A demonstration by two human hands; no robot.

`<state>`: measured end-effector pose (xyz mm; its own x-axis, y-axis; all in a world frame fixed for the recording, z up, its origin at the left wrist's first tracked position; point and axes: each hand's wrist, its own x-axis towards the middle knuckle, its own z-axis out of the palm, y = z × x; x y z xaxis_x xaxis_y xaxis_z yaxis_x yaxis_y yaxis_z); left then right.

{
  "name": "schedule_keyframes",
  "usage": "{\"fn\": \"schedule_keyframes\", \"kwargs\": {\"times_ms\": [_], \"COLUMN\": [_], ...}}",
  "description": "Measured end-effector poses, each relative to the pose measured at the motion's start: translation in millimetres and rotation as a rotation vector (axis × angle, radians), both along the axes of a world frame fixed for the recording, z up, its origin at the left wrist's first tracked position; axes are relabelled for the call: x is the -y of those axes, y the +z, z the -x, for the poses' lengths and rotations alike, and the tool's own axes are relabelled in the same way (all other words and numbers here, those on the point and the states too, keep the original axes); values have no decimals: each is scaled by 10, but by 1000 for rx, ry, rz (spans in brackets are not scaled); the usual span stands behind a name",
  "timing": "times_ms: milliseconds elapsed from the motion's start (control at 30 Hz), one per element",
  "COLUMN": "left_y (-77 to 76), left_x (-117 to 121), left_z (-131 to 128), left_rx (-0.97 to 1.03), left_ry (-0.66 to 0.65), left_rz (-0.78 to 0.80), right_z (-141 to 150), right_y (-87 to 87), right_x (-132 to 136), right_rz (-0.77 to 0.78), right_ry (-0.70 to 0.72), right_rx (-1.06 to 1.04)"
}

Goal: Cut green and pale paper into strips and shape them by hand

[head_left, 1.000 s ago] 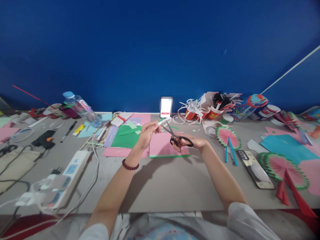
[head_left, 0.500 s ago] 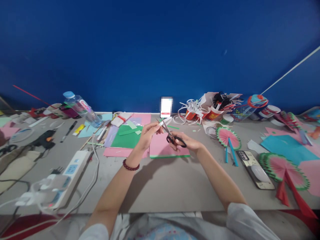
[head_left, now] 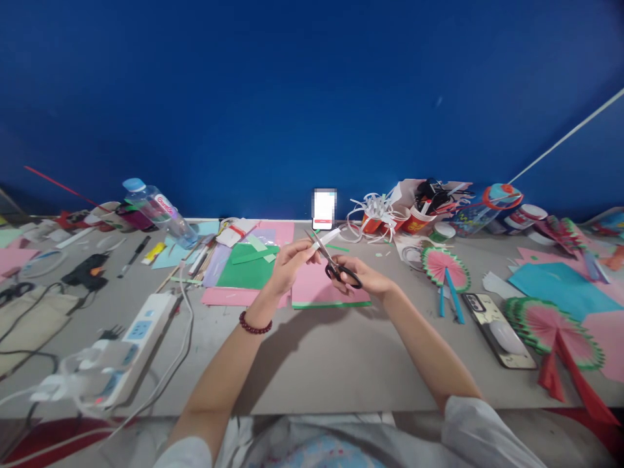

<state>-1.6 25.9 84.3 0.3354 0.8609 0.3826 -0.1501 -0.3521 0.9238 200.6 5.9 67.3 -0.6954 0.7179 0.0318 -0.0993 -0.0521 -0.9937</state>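
My left hand [head_left: 292, 261] pinches a narrow white strip [head_left: 331, 238], which looks like paper or tape, between thumb and fingers. In my right hand [head_left: 366, 275] is a pair of scissors [head_left: 349, 277] with black handles, fingers through the loops. The metal blades point up and left and cross the strip close to my left fingertips. Whether they cut into it I cannot tell. Below both hands lies a pink sheet stack [head_left: 331, 292] with a green front edge. Green paper [head_left: 244, 276] is left of my left hand.
A lit phone [head_left: 324, 211] leans on the blue wall. Paper cups [head_left: 420, 222] with tools and white strips stand back right. Pink-green paper fans [head_left: 446, 268] and another phone [head_left: 487, 318] lie right. A power strip [head_left: 141, 338] and a bottle [head_left: 163, 211] are left.
The white strip has shifted slightly to the right, and more of it shows beyond the blades. The scissors have turned a little. Both arms stay nearly in place.
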Motion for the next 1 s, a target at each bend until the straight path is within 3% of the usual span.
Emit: {"fn": "schedule_keyframes", "kwargs": {"times_ms": [367, 1000], "left_y": [39, 197], "left_x": [35, 89], "left_z": [2, 27], "left_rx": [-17, -117], "left_ry": [-13, 15], "left_rz": [-34, -135], "right_z": [39, 31], "right_y": [133, 121], "right_x": [59, 59], "right_rz": [-35, -24], "right_ry": [-28, -26], "right_rx": [41, 22]}}
